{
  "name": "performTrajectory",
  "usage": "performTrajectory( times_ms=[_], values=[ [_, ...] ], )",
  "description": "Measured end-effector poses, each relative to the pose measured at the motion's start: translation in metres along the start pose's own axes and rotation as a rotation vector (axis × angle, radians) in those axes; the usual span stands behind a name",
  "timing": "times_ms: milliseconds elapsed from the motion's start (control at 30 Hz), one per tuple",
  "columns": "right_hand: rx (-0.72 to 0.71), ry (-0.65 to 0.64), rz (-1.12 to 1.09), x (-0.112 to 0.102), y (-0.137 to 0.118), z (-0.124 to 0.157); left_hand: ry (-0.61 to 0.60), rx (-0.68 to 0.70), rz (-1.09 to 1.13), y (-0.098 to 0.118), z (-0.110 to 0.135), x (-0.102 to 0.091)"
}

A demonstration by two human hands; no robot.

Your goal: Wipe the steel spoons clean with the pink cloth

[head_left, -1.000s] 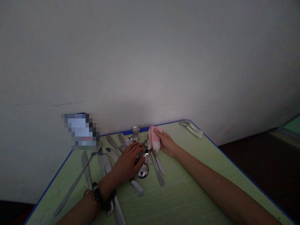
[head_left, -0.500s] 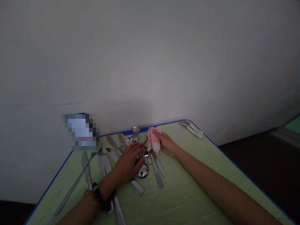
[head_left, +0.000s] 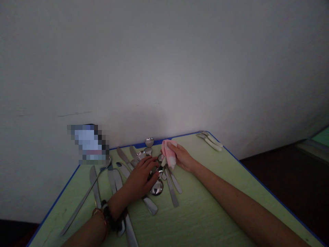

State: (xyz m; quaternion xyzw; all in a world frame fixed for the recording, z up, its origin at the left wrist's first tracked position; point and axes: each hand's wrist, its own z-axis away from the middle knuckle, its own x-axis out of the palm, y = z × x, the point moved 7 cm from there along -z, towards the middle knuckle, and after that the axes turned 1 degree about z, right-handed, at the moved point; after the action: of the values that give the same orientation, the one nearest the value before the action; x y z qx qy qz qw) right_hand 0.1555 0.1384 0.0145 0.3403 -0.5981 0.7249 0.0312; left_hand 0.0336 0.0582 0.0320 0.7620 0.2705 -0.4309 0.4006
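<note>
My right hand [head_left: 183,157] is closed around a pink and white cloth [head_left: 169,153], thumb on top. A pale handle end [head_left: 163,162] pokes out below the cloth; what it belongs to is hidden. Over the pile of metal cutlery lies my left hand [head_left: 141,175], palm down with its fingers stretched and apart, next to a shiny round spoon bowl [head_left: 156,188]. Two flat metal handles [head_left: 171,187] stick out of the pile towards me, right of that bowl. Part of the pile is covered by the left hand.
Two white-handled forks [head_left: 209,140] lie at the table's far right corner. Knives [head_left: 94,185] and a long-handled spoon [head_left: 84,202] lie at the left. A blurred-out phone-like object [head_left: 88,142] leans on the wall [head_left: 164,68]. The green table [head_left: 200,212] has a blue edge.
</note>
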Motion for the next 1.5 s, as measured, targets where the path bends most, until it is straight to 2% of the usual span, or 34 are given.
performTrajectory(
  times_ms=[1133,1500],
  values=[
    [0.012,0.027,0.036,-0.0014,0.0005,0.0013,-0.002,0.000,0.011,0.0012,0.0001,-0.0012],
    [0.071,0.011,-0.065,-0.0058,0.0037,-0.0036,0.021,0.057,-0.023,-0.0014,-0.0002,0.0014]
  ],
)
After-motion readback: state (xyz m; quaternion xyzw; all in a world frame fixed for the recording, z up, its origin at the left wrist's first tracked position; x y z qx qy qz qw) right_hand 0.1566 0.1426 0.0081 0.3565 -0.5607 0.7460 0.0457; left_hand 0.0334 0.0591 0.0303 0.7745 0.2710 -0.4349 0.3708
